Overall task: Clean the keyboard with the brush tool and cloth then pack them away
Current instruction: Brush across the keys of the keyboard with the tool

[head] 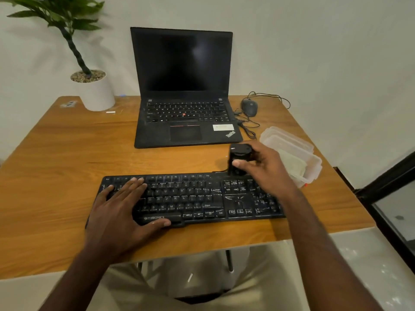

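A black keyboard (202,198) lies across the near part of the wooden table (67,153). My left hand (121,209) rests flat on its left half, fingers straight and thumb along the front edge. My right hand (265,169) grips a black brush tool (238,158), holding it upright at the keyboard's top edge, right of centre. A clear plastic container (312,162) stands just right of that hand. A pale folded cloth (292,164) lies inside it.
An open black laptop (184,86) sits behind the keyboard. A wired mouse (249,107) and its cable lie to the laptop's right. A potted plant in a white pot (96,93) stands at the back left. The table's right edge drops off near a dark door frame (386,187).
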Action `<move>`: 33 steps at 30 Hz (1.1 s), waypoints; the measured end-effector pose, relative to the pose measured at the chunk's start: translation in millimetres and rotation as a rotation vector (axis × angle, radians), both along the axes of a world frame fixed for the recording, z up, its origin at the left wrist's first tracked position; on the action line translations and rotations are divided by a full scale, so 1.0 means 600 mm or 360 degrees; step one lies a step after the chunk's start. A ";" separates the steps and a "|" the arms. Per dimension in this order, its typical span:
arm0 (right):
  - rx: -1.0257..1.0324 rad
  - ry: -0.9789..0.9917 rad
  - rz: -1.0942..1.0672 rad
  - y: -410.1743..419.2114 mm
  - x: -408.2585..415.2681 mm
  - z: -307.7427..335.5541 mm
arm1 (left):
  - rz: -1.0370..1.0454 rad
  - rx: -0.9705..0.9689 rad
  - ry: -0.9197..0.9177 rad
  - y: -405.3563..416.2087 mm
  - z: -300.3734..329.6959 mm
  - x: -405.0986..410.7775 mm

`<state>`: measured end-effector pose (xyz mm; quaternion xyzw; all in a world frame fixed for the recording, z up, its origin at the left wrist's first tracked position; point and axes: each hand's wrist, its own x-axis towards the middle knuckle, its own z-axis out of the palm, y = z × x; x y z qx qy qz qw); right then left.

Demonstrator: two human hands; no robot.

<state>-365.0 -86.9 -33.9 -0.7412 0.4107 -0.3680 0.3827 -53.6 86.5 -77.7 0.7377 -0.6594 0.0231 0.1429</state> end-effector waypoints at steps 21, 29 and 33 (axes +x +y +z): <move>-0.0051 0.0023 0.0163 -0.014 0.116 -0.004 | -0.0020 -0.0027 0.0004 0.002 0.000 0.048; 0.0055 0.0014 0.0082 -0.030 0.083 -0.004 | -0.0024 -0.0061 0.0005 0.001 0.000 0.045; 0.0025 0.0036 0.0290 -0.009 0.139 -0.006 | -0.0029 -0.0061 0.0023 0.001 -0.003 0.047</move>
